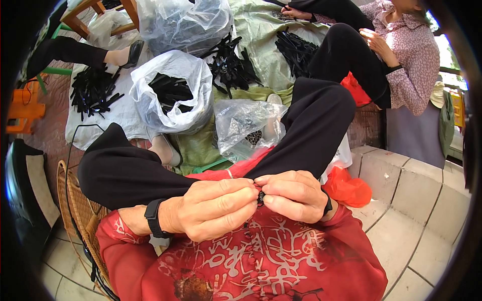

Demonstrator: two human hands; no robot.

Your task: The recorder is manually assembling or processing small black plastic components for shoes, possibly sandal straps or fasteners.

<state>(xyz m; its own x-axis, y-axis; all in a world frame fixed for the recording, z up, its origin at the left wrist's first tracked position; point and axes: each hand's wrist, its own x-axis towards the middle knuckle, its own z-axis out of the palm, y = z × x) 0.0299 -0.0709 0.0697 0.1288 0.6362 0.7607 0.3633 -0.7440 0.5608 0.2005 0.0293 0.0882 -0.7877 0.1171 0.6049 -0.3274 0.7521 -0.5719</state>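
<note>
In front of my chest, both hands come together at the fingertips. My left hand (221,208) is closed in a pinch, and my right hand (293,195) pinches from the other side. Between them shows a small black piece (260,197), mostly covered by the fingers; its exact kind cannot be made out. Just beyond my hands, a clear plastic bag (233,113) with small dark pieces in it rests between my legs. Farther off stands a white plastic bag (201,80), open at the top, full of black strips (170,93).
Piles of black strips (93,90) lie on pale sheeting (75,128) at the left, with more at the back. A large translucent bag (186,22) stands behind. Another person (414,60) sits at the right. A red plastic bag (349,188) lies beside tiled steps (414,190).
</note>
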